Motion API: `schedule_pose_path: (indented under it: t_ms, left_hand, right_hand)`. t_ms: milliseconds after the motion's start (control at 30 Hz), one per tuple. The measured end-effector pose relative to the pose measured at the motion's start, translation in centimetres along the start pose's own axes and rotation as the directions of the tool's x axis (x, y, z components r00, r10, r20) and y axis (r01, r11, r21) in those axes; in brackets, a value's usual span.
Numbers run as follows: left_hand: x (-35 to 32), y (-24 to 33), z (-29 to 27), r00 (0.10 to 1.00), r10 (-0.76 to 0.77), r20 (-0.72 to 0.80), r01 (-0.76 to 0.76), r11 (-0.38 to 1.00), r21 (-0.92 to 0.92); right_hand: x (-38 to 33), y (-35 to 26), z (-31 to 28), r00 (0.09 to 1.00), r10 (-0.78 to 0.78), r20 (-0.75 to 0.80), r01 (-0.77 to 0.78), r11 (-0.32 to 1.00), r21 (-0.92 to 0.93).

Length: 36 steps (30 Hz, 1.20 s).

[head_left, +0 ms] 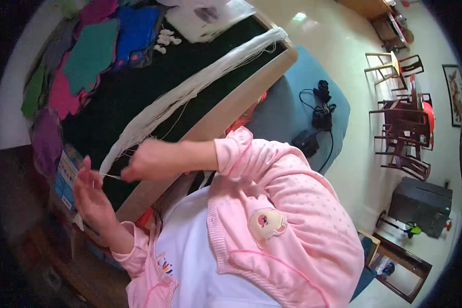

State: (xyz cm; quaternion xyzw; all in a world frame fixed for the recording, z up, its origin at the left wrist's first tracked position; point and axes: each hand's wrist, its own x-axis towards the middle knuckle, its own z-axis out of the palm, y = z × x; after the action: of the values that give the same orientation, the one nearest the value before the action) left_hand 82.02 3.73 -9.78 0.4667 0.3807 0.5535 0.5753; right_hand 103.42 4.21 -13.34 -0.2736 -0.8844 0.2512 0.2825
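A long hank of white thread (172,97) lies across the dark green tabletop (110,110), along the wooden edge. It narrows toward its near left end, where both hands are. My right hand (151,160) is closed, slightly blurred, with a white strand between its fingertips. That strand runs taut to my left hand (93,200), whose fingers are bent together around its other end, beside the tip of the hank. Exactly how the left fingers hold it is partly hidden.
Felt-like pieces, teal (91,56), blue (137,33) and purple (47,136), lie at the far left. Small white twists (167,40) and a clear plastic bag (205,18) are at the back. A black corded adapter (322,118) rests on a blue-covered surface at right.
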Motion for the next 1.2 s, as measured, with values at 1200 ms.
schedule_pose_path:
  t_ms: [1200]
  left_hand:
    - [0.7, 46.7, -57.4, 0.969, -0.164, 0.187, 0.219, 0.919, -0.328]
  right_hand:
    - [63.6, -29.1, 26.7, 0.964, 0.203, -0.171, -0.100, 0.875, 0.474]
